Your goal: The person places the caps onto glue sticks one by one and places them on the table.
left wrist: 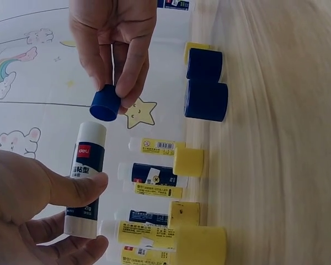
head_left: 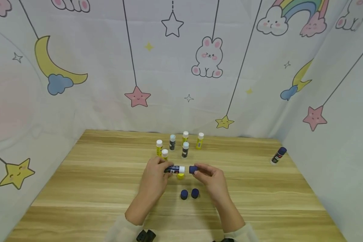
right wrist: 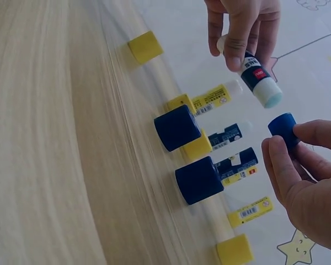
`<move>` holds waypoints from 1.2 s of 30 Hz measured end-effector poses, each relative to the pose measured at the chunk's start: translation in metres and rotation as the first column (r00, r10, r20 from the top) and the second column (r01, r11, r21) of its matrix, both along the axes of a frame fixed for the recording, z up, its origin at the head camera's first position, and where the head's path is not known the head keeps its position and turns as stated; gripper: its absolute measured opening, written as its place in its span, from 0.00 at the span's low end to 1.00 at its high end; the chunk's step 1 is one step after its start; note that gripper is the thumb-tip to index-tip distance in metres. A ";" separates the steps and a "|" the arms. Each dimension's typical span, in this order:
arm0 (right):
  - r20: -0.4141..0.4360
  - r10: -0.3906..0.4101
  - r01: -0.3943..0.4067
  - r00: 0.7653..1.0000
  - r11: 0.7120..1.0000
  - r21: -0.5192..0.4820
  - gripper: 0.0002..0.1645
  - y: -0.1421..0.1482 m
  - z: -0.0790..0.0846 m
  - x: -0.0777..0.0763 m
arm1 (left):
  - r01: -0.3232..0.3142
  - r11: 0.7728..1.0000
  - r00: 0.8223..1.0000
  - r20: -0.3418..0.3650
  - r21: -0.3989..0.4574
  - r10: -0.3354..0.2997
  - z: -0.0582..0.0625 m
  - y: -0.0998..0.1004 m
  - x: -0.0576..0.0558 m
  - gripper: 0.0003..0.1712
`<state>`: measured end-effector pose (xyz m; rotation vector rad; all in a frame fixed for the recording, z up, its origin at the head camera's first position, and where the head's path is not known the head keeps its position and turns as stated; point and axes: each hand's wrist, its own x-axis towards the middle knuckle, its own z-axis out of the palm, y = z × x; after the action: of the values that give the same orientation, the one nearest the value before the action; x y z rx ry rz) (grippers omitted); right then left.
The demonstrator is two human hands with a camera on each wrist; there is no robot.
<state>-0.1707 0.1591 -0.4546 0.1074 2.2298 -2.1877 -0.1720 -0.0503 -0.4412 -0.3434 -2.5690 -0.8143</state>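
Note:
My left hand (head_left: 155, 174) holds a navy-and-white glue stick (left wrist: 87, 165) between thumb and fingers, its uncovered white end facing right. Opposite it, my right hand (head_left: 214, 179) pinches a dark blue cap (right wrist: 283, 128) by thumb and fingertips. A small gap separates the cap from the glue stick's end, and both are held above the table. Two more dark blue caps, one on the left (head_left: 184, 194) and one on the right (head_left: 195, 193), stand on the wood below my hands. A yellow cap (head_left: 180, 176) shows just under the held glue stick.
Behind my hands, several uncapped glue sticks stand on the wooden table (head_left: 93, 188), yellow ones (head_left: 199, 141) among navy ones (head_left: 185, 150). A glue stick with a dark blue cap (head_left: 279, 155) stands at the far right. A patterned curtain (head_left: 109, 67) hangs around the table.

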 end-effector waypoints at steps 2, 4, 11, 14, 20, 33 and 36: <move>0.002 0.002 -0.002 1.000 1.000 0.010 0.20 -0.002 0.000 0.000 | -0.001 1.000 1.000 -0.004 -0.001 0.001 -0.001 0.001 0.000 0.18; 0.004 0.008 -0.008 1.000 1.000 0.010 0.20 -0.004 0.000 0.000 | 0.000 1.000 1.000 -0.008 -0.004 0.000 -0.001 0.001 0.000 0.18; 0.007 0.024 -0.024 1.000 1.000 0.004 0.19 -0.010 0.000 0.002 | -0.004 1.000 1.000 0.004 -0.007 0.004 -0.003 0.002 0.001 0.17; -0.001 0.032 -0.032 0.999 0.999 -0.007 0.19 -0.011 0.001 0.001 | -0.002 1.000 1.000 0.000 -0.009 0.002 -0.003 0.002 0.001 0.18; -0.004 0.041 -0.041 0.999 0.999 -0.009 0.20 -0.013 0.002 0.001 | -0.005 1.000 1.000 -0.001 -0.012 0.005 -0.003 0.003 0.000 0.18; -0.022 0.052 -0.051 0.998 0.999 0.015 0.20 -0.016 0.003 0.001 | -0.002 1.000 1.000 0.008 -0.030 0.002 -0.002 0.006 -0.002 0.17; -0.023 0.049 -0.049 0.999 0.998 0.030 0.20 -0.017 0.004 0.001 | 0.002 0.999 1.000 0.009 -0.043 -0.002 -0.002 0.005 -0.003 0.17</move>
<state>-0.1702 0.1425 -0.4507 0.0270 2.2526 -2.1431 -0.1750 -0.0453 -0.4433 -0.3562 -2.5978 -0.7641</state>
